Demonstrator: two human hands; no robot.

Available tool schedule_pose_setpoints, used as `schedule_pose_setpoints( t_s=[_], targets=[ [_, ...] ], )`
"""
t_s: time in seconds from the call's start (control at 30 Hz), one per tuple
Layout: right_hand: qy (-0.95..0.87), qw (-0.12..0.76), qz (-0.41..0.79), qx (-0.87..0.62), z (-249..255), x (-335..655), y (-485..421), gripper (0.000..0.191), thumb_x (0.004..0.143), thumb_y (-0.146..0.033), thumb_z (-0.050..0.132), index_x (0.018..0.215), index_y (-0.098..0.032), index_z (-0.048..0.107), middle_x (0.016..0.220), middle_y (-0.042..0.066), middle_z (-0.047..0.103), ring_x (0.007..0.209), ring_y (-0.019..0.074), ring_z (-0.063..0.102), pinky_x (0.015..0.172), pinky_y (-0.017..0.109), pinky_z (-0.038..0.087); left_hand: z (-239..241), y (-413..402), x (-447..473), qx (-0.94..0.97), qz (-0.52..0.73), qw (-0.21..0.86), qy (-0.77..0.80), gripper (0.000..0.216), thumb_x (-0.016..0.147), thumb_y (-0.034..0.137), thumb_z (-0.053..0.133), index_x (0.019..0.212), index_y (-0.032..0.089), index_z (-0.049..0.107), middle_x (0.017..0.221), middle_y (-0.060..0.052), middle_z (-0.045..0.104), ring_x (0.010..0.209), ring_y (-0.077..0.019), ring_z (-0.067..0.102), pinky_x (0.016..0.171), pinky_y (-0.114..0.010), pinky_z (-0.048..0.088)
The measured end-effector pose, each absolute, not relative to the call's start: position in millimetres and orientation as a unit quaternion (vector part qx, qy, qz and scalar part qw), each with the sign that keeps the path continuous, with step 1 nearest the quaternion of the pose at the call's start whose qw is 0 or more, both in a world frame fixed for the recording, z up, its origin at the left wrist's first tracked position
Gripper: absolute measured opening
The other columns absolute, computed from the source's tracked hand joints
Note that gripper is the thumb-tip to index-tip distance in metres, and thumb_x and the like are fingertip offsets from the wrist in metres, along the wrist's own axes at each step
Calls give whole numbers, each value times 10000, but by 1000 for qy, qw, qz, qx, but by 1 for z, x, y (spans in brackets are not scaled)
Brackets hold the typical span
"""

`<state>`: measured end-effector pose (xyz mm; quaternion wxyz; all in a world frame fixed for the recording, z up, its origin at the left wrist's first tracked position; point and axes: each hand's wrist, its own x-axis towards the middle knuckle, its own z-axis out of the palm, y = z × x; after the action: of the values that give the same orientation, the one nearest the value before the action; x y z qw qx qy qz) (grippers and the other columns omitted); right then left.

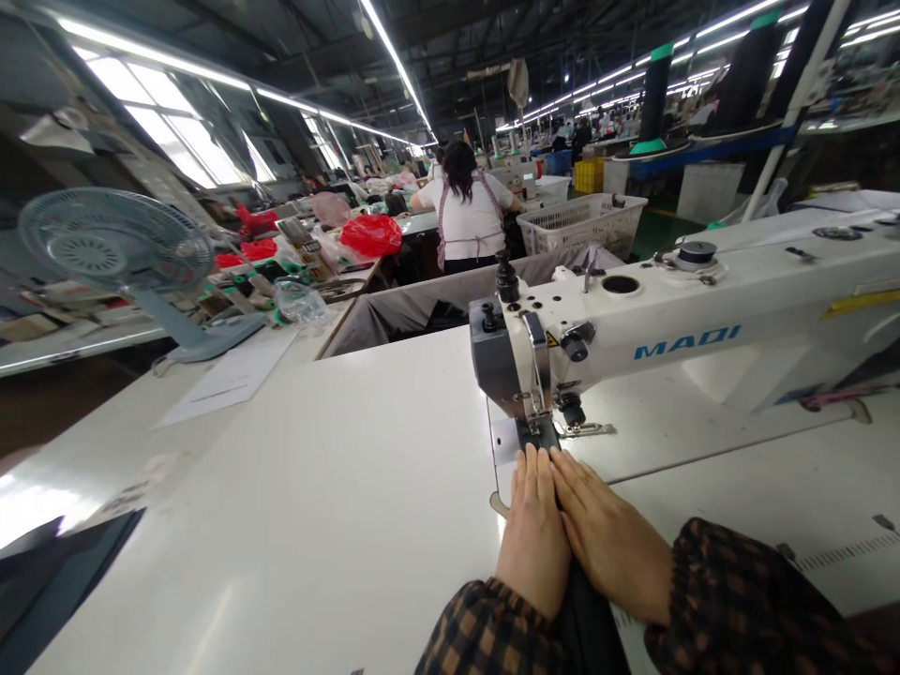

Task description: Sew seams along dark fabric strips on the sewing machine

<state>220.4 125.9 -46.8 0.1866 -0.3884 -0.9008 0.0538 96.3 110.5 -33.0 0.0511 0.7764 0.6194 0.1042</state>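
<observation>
A strip of black fabric runs from the near edge up under the presser foot of a white sewing machine. My left hand lies flat on the strip, its fingers stretched out toward the foot. Beside it, my right hand also rests flat, fingers extended and angled in against the left hand. Both sets of fingertips are just in front of the needle area. Under the palms, most of the strip is hidden.
Dark fabric pieces lie at the table's left. A grey fan and a paper sheet stand farther back. Behind the table is a cloth-lined bin; a co-worker sits beyond, near a white basket.
</observation>
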Motion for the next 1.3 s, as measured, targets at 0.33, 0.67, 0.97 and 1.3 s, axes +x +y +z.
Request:
schedule_pose_setpoints(
  t_s=[0.33, 0.67, 0.97, 1.3],
  targets=[
    [-903, 188, 52, -382, -49, 219, 128, 587, 737, -42, 303, 1317, -32, 217, 1359, 145, 225, 1259, 205, 157, 1014, 405, 307, -45, 114, 104, 775, 168, -39, 608, 737, 758, -87, 213, 1283, 107, -266, 1297, -241, 351, 1221, -283, 272, 942, -461, 420],
    [-904, 190, 51, -379, -50, 220, 132, 588, 728, -44, 314, 1310, -22, 229, 1353, 150, 241, 1258, 207, 166, 1010, 413, 311, -54, 117, 107, 762, 160, -50, 625, 701, 744, -96, 206, 1315, 70, -164, 1308, -234, 338, 1228, -290, 268, 942, -496, 406],
    [-912, 201, 34, -357, -53, 225, 133, 532, 760, -41, 305, 1288, 6, 265, 1353, 165, 237, 1261, 205, 152, 1007, 383, 327, -9, 78, 119, 769, 109, -12, 629, 575, 690, 8, 347, 1265, 19, 330, 1262, -201, 419, 1137, -292, 426, 888, -412, 453],
    [-915, 153, -17, -372, -48, 228, 122, 441, 851, -175, 336, 1275, -50, 338, 1340, 154, 276, 1238, 244, 223, 989, 406, 343, 11, 110, 86, 686, 201, 200, 671, 276, 849, 191, 345, 853, 182, 620, 717, -33, 544, 655, -139, 548, 642, -283, 483]
  ],
)
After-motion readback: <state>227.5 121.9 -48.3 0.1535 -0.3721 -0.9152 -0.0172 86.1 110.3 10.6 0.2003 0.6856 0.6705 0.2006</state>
